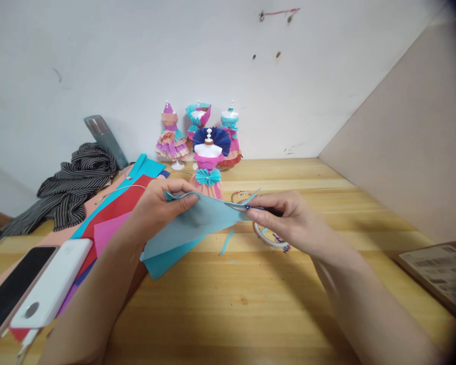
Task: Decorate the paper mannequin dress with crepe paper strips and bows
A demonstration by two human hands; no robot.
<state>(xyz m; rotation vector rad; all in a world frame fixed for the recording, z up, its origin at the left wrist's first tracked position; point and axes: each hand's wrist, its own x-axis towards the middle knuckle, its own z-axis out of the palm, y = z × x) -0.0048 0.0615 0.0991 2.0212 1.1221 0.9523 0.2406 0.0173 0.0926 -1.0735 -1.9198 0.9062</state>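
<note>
My left hand [163, 203] pinches the top edge of a light blue paper sheet [192, 228], held up over the wooden table [251, 304]. My right hand [285, 218] grips small scissors [243, 206], whose blades meet the sheet's right edge. A thin cut strip of blue paper [226, 242] hangs below the sheet. Under my right hand lies a roll of tape [268, 237].
Several small mannequins in paper dresses [209, 157] stand at the back by the wall. Red, pink and blue paper sheets [117, 213] lie at the left, with a phone [11, 294], a white power bank [53, 286] and a striped cloth [76, 182]. A cardboard box [441, 268] sits at the right.
</note>
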